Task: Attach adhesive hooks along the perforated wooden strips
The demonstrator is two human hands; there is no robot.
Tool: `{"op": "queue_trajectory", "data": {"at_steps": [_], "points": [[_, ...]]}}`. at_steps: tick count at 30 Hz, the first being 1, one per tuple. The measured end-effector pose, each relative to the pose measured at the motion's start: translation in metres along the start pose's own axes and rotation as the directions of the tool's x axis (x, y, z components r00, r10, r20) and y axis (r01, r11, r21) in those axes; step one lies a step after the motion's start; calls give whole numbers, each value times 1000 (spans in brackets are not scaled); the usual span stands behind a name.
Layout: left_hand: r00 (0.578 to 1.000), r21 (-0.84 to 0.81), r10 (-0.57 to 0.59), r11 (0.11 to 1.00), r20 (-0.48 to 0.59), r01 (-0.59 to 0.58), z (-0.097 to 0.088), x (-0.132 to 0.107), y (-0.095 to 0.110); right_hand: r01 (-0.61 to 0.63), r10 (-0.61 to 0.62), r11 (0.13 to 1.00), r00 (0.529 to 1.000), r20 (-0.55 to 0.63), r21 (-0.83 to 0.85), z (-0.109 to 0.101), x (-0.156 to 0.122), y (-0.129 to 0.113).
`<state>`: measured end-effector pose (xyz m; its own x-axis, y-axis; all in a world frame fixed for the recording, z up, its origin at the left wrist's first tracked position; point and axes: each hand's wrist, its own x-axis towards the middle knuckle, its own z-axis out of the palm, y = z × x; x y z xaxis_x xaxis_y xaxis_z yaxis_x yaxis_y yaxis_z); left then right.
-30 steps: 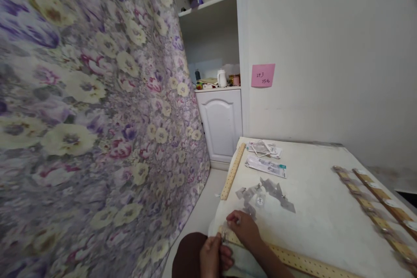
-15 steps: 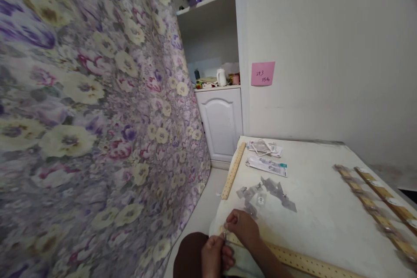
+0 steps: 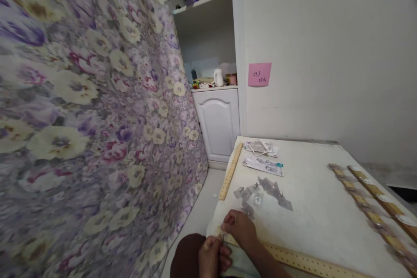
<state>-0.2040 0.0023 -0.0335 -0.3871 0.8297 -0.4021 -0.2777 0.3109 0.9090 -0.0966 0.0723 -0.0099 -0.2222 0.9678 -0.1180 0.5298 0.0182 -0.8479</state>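
Note:
Close together at the table's near-left corner, both hands have their fingers bent inward. My left hand (image 3: 211,253) is closed in a pinch near a tiny shiny piece (image 3: 223,236), too small to name. Just above and to the right, my right hand (image 3: 240,226) is also pinched, its fingertips by the same piece; what lies inside them is hidden. Under my right forearm runs a pale strip with rows of holes (image 3: 299,258) along the near edge. Beyond the hands lie several small clear plastic packets (image 3: 269,186) with metallic bits, and a round white piece (image 3: 258,200).
On the white table (image 3: 309,191), another holed strip (image 3: 230,171) lies along the left edge. Flat packages (image 3: 264,165) rest at the back. Wooden strips with wrapped pieces (image 3: 365,208) line the right side. A floral curtain (image 3: 114,117) hangs at left, beside a white cabinet (image 3: 218,124).
The whole view has shifted slightly, so things sit a little further left. Both hands keep nearly the same pinched pose around the tiny piece.

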Motion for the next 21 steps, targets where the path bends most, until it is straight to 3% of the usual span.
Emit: {"op": "queue_trajectory", "data": {"at_steps": [6,10,17,21], "points": [[1000,4,11,1000,10,-11,-3,0,-4,176,-179,984,965,-193,-33,4,-11,6],[1000,-3,28,1000,2,-28,-4,-1,-3,270,-268,963,933,-242,-25,-11,-18,17],[999,19,39,999,8,-40,-5,-2,-3,156,-173,984,950,-260,-86,-63,-35,53],[998,37,54,998,18,-54,-5,-6,-2,103,-132,988,954,-268,-118,-76,-40,63]]}}
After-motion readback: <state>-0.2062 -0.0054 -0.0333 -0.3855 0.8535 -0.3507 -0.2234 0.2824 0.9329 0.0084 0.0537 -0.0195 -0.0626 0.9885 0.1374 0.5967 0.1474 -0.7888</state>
